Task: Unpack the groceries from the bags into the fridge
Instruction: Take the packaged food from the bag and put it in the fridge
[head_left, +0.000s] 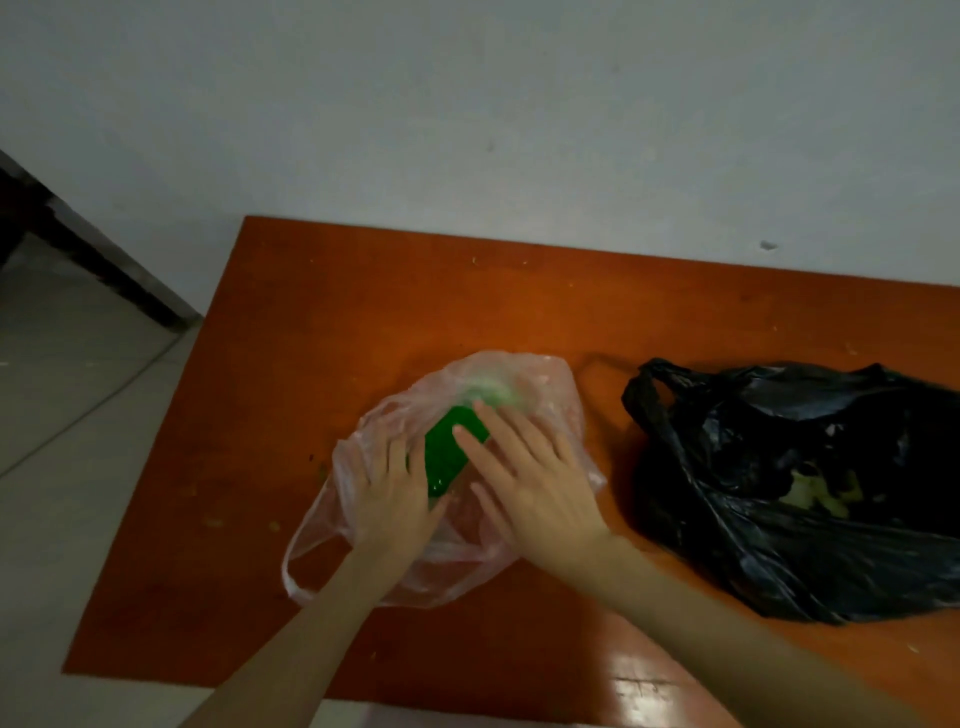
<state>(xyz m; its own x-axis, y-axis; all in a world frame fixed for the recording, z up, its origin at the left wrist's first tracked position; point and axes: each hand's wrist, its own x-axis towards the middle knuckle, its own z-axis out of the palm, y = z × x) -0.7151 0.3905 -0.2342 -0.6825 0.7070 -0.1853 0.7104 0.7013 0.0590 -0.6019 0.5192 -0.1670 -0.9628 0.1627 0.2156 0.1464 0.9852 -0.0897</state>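
A thin clear pinkish plastic bag (550, 384) lies on the orange table (311, 322), and a bright green item (447, 452) shows inside its mouth. My left hand (389, 488) lies flat on the bag's left side, touching the green item, with fingers spread. My right hand (524, 478) rests on the bag's right side, its fingertips on the green item. Neither hand visibly grips anything. A black plastic bag (800, 499) sits to the right, partly open, with something yellowish (815, 493) inside. The fridge is not in view.
The table stands against a white wall (467, 130). Its left edge drops to a pale tiled floor (62, 415). A dark baseboard or frame (93, 260) runs along the far left. Small crumbs dot the tabletop.
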